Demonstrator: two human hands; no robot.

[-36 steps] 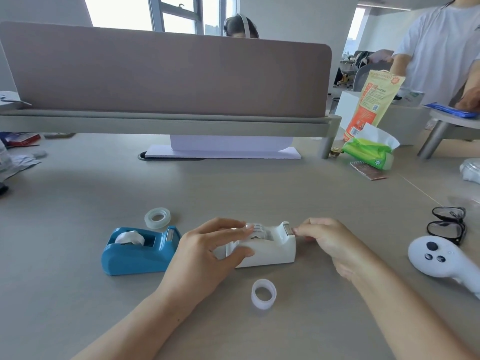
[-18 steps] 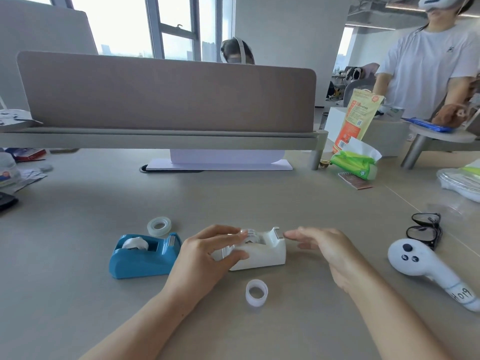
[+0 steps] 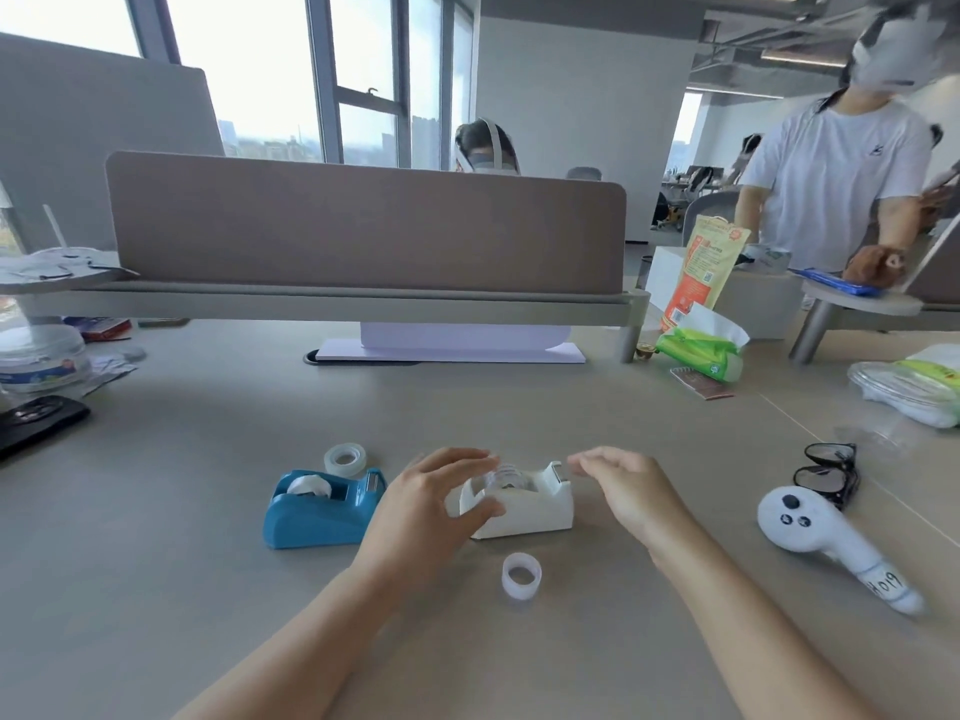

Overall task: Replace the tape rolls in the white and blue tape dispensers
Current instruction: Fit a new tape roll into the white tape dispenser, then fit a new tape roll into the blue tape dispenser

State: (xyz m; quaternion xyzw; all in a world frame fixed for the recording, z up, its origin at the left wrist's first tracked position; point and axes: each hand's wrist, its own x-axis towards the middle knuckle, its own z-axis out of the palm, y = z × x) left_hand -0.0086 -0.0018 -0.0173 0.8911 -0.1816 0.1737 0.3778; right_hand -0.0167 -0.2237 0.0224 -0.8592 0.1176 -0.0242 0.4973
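The white tape dispenser (image 3: 530,506) stands on the desk in the middle, with a clear roll (image 3: 506,478) in its cradle. My left hand (image 3: 426,511) grips its rear end, fingers over the top and thumb on the near side. My right hand (image 3: 628,491) hovers open just right of the cutter end, its fingertips close to it and holding nothing. To the left stands the blue tape dispenser (image 3: 317,517) with a white roll (image 3: 309,485) inside. A loose tape roll (image 3: 345,458) lies behind it. Another ring-shaped roll (image 3: 521,575) lies in front of the white dispenser.
A white handheld controller (image 3: 810,527) and black glasses (image 3: 826,475) lie at the right. A green tissue pack (image 3: 698,350) and an orange bag (image 3: 701,267) sit at the back right under the divider panel (image 3: 363,226). A black phone (image 3: 36,418) lies far left. A person (image 3: 831,184) stands at the right.
My right hand has let go of the cutter end and drawn back slightly, fingers now straight. My left hand stays on the white dispenser. The view has tilted upward.
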